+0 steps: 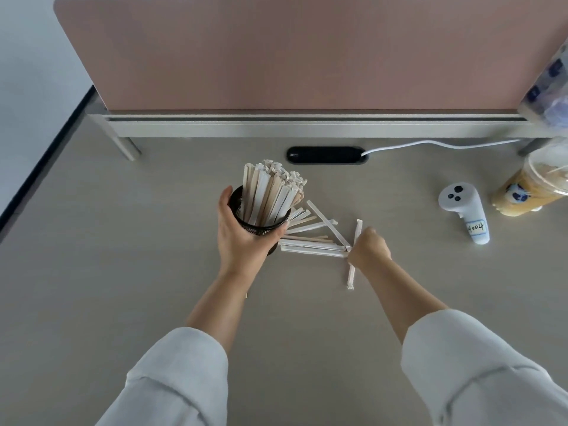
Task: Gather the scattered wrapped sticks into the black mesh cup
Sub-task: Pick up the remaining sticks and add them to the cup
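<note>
White controller (464,212) near iced drink cup (531,189); black cable port (325,155) behind.

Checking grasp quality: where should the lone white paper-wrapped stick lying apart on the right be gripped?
Pinch the lone white paper-wrapped stick at its bare near half, from above across its narrow width; it lies flat and the right hand covers its middle.

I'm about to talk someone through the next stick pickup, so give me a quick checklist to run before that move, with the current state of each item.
1. Black mesh cup steadied: ok, left hand wraps its side.
2. Right hand at the loose sticks: ok, it is closed at their near ends.
3. A stick actually gripped: cannot tell, the fingers hide the contact.
4. Room left in the cup: not ok, it looks densely packed.
5. Stray stick beside the right hand: not ok, lying apart from the pile.
6. White controller clear of the pile: ok.
</note>
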